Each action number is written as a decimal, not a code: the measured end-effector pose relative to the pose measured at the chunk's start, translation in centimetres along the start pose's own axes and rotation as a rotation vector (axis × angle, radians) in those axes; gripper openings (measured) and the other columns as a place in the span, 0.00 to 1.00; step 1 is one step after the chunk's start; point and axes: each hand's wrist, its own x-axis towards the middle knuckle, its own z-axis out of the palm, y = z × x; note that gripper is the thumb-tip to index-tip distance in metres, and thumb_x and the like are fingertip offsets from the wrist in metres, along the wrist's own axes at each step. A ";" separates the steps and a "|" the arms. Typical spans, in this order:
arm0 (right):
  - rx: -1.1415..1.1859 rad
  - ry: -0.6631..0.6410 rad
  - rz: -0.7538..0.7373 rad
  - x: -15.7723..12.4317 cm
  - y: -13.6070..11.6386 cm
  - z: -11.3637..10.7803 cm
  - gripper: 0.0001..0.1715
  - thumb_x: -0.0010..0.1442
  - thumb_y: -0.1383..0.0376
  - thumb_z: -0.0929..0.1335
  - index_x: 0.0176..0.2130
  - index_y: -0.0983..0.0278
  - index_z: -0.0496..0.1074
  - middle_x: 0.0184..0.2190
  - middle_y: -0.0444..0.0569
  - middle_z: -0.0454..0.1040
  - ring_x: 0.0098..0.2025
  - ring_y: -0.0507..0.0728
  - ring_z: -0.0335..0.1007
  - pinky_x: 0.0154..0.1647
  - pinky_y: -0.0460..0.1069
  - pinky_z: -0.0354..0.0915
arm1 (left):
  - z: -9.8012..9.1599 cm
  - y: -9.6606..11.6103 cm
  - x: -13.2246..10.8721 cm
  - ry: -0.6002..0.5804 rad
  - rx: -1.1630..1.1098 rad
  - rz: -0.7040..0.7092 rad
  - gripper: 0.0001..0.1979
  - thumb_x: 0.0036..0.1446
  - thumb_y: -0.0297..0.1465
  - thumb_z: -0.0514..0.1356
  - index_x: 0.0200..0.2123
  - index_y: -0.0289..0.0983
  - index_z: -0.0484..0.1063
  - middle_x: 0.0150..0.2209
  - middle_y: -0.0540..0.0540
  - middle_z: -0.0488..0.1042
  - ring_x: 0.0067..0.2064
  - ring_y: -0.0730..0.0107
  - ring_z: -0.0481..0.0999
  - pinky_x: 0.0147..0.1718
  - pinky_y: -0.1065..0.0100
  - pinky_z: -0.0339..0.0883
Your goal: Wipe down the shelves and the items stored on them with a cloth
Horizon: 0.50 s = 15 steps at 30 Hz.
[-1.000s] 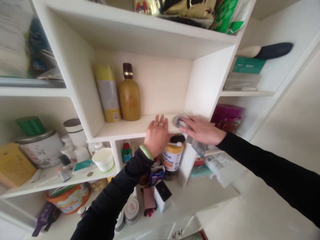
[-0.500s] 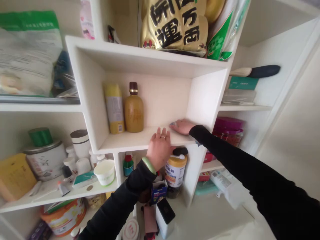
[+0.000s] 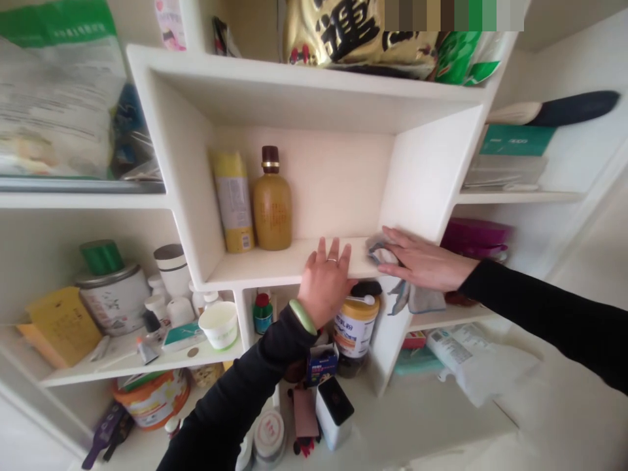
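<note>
My left hand [image 3: 324,282] rests flat on the front edge of a white shelf compartment [image 3: 275,267], fingers stretched out, a ring on one finger and a green bangle on the wrist. My right hand [image 3: 422,261] lies palm down on a grey cloth [image 3: 411,296] at the compartment's front right corner, fingers extended; part of the cloth hangs down over the edge. A yellow spray can [image 3: 232,201] and an amber bottle [image 3: 272,203] with a dark cap stand at the back left of the compartment.
Below the shelf stands a jar with an orange lid [image 3: 354,327], a white cup [image 3: 220,324] and a round tin [image 3: 114,299]. A pink box [image 3: 477,233] is to the right. Gold and green bags [image 3: 363,29] sit on top. Small items crowd the bottom shelf.
My right hand drew back from deep in the compartment's right corner to its front right edge, bringing the cloth with it. My left hand stays on the shelf edge.
</note>
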 end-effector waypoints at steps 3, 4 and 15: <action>-0.022 0.027 -0.001 0.4 0.6 0.5 0.57 0.67 0.30 0.57 0.71 0.67 0.70 0.78 0.63 0.60 0.81 0.74 0.51 0.83 0.68 0.51 | 0.2 -0.1 -0.1 0.011 0.004 0.012 0.37 0.74 0.43 0.60 0.78 0.33 0.58 0.78 0.33 0.58 0.80 0.36 0.54 0.73 0.45 0.65; -0.016 0.014 0.008 1.0 0.5 0.6 0.55 0.68 0.31 0.56 0.71 0.67 0.71 0.76 0.62 0.64 0.79 0.74 0.56 0.82 0.66 0.54 | 0.3 -0.1 -0.1 0.017 0.007 0.013 0.37 0.74 0.43 0.61 0.78 0.34 0.58 0.78 0.33 0.59 0.80 0.37 0.55 0.73 0.45 0.65; -0.034 -0.083 0.112 10.6 -4.1 1.4 0.30 0.76 0.58 0.57 0.50 0.69 0.82 0.52 0.67 0.83 0.64 0.72 0.75 0.69 0.66 0.66 | 0.3 0.0 0.3 -0.006 0.019 0.002 0.38 0.74 0.42 0.61 0.79 0.32 0.55 0.78 0.32 0.58 0.80 0.37 0.56 0.72 0.46 0.66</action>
